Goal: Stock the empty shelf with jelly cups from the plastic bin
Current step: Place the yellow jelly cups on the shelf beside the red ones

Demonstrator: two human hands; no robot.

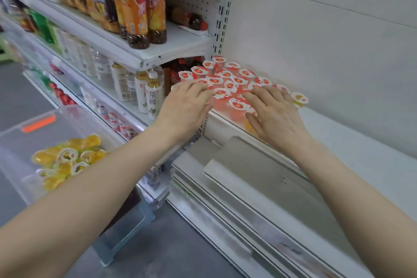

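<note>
Several red jelly cups (225,74) stand packed together at the left end of the white shelf (361,142). One yellow jelly cup (299,98) stands at the right edge of the group. My left hand (185,106) lies flat with straight fingers on the cups at the group's front left. My right hand (274,110) lies flat on the cups at the front right, next to the yellow cup. The clear plastic bin (45,124) at lower left holds several yellow jelly cups (65,161).
Tea bottles (137,11) stand on the upper shelf to the left, with drink bottles (149,92) on the level below. A white wall backs the shelf. Stacked metal shelf panels (259,183) sit below the shelf edge. Grey floor lies beneath.
</note>
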